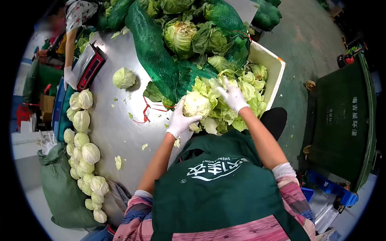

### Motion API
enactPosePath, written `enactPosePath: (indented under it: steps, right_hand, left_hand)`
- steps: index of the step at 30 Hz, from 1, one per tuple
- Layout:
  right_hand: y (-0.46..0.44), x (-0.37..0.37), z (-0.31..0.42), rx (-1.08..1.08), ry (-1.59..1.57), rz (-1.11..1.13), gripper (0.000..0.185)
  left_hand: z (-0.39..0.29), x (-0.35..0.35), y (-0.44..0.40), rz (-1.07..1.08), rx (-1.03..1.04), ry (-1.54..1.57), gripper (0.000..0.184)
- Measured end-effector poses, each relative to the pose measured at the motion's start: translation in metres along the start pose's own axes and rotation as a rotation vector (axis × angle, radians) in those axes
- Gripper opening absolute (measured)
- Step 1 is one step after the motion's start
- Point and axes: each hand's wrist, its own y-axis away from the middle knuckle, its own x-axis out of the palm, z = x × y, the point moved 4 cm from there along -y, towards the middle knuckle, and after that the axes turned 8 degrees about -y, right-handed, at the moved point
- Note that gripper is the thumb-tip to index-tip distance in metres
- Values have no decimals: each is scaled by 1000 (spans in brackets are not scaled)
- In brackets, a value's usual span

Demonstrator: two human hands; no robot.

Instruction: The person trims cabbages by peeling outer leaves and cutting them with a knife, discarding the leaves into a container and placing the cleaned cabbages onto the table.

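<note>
Left grip: a white-gloved hand [183, 118], fingers and thumb curved around the side of a round, pale yellow-green cabbage [196, 105], gripping it.
Held cabbage: in front of the apron, at the near edge of the table, just left of the leaf heap.
Right grip: a white-gloved hand [233, 96], blurred, fingers spread and holding nothing visible; whether it touches the leaves below, I cannot tell.
Leaf heap: loose, bright green cabbage leaves [250, 93], under and around the right grip, reaching into a white foam box [275, 78].
Apron: dark green cloth with white lettering [213, 188], worn over pink striped sleeves.
Mesh sack: green woven netting [155, 56], spread beyond the hands, with rough, leafy green cabbages [179, 38] on it.
String: thin red cord [146, 109], lying by the sack's near end.
Table: shiny silver metal [130, 136], with small leaf scraps [118, 162] and one round green cabbage [124, 78] apart from the rest.
Left edge: a long cluster of smooth, pale cabbages [91, 153].
Scale: red and black, box-shaped [95, 66]; a co-worker's white-gloved hand [70, 78] is just beside it.
Right side: a large dark green bin [337, 116] on the green floor [297, 36].
</note>
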Motion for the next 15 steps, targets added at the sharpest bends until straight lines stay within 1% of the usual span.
enactPosePath:
  steps: [1,3,4,5,7,9,11,15]
  right_hand:
    - [14,5,16,-52,-128,2,68]
    - [26,25,24,-190,-93,6,71]
    - [33,26,34,-169,-43,35,73]
    - [41,28,43,-232,-60,6,73]
    - [46,36,46,-260,-45,13,71]
    - [52,38,43,-250,-25,20,70]
    - [57,40,40,-244,-3,29,69]
    - [65,45,32,-256,78,-7,68]
  left_hand:
    - [2,1,-1,-1,1,1,102]
    - [3,3,-4,-23,1,-57,103]
    - [1,3,-4,-31,8,-103,103]
    - [-2,2,-4,-26,7,-104,103]
    - [-7,1,-5,-40,25,-186,103]
    - [-10,3,-6,-45,27,-178,103]
    - [-16,4,-6,-83,-15,-165,103]
    - [-37,8,-9,-142,-4,-120,102]
